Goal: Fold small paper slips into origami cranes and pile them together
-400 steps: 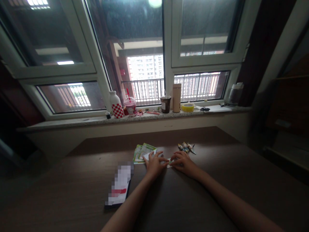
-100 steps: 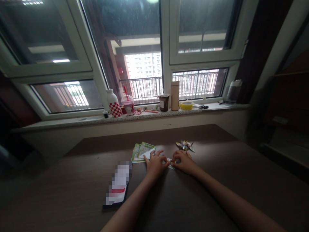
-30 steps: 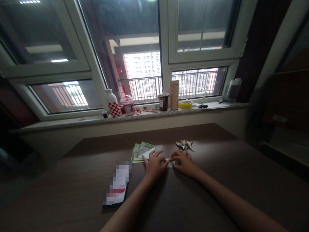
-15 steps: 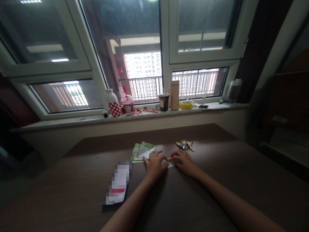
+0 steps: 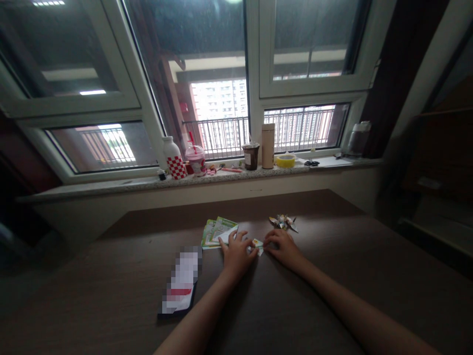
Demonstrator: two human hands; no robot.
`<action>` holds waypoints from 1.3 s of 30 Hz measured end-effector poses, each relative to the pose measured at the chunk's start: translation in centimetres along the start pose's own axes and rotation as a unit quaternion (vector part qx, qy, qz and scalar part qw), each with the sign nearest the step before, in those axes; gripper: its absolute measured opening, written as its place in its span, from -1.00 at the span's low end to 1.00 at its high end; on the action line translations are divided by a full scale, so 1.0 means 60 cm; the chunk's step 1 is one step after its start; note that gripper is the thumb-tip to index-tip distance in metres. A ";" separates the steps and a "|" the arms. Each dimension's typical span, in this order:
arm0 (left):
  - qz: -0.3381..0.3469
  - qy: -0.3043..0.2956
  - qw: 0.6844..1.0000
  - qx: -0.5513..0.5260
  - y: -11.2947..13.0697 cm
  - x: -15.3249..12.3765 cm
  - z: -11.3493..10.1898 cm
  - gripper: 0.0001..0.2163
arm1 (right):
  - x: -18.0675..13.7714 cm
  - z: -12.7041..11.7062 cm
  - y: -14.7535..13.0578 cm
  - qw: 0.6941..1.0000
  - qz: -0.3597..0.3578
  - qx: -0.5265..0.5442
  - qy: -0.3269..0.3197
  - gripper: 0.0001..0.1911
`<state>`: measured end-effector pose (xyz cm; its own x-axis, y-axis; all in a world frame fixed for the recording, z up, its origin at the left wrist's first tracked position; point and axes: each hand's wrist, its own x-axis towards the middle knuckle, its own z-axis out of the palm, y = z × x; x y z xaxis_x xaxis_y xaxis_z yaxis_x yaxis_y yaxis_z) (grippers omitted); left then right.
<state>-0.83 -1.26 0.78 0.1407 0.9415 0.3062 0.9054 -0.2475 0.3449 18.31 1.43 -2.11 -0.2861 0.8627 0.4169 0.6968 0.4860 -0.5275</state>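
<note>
A small folded piece of paper (image 5: pixel 257 244), white and green with a yellow patch, lies on the table between my hands. My left hand (image 5: pixel 238 254) holds its left side with thumb and index finger, the other fingers spread over the table and the edge of the leaflets. From the right, my right hand (image 5: pixel 284 248) has its fingers curled together and pinches the paper's right edge; its fingertips are partly hidden. Beside my left hand is a fanned stack of green-and-white printed leaflets (image 5: pixel 218 230). Just beyond my right hand sits a pointed folded-paper piece (image 5: pixel 284 222).
A phone (image 5: pixel 181 281) with a blurred screen lies left of my left forearm on the brown table (image 5: pixel 111 276). Along the windowsill (image 5: pixel 140 182) stand a checked bottle (image 5: pixel 173 160), drink cups (image 5: pixel 250 156), a beige flask (image 5: pixel 268 146), yellow tape (image 5: pixel 286 161) and scissors (image 5: pixel 312 163).
My right hand has drawn slightly to the right and its fingers have curled in. More of the folded paper now shows between the hands. My left hand has stayed nearly still.
</note>
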 end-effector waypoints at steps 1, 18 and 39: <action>0.001 0.003 1.000 0.001 0.000 0.000 0.000 -0.91 | -0.001 -0.001 -0.002 1.000 -0.007 -0.004 -0.001 -0.91; -0.011 -0.048 0.998 -0.043 -0.005 0.002 -0.004 -0.93 | 0.001 -0.003 -0.012 0.997 0.067 -0.024 -0.030 -0.80; -0.031 -0.032 0.999 -0.007 0.000 0.003 -0.001 -0.80 | 0.010 -0.019 -0.008 0.995 -0.018 -0.060 -0.081 -0.84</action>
<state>-0.80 -1.10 0.87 0.1107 0.9674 0.2277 0.9079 -0.1917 0.3729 18.54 1.52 -0.79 -0.4076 0.8614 0.3029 0.7552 0.5045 -0.4185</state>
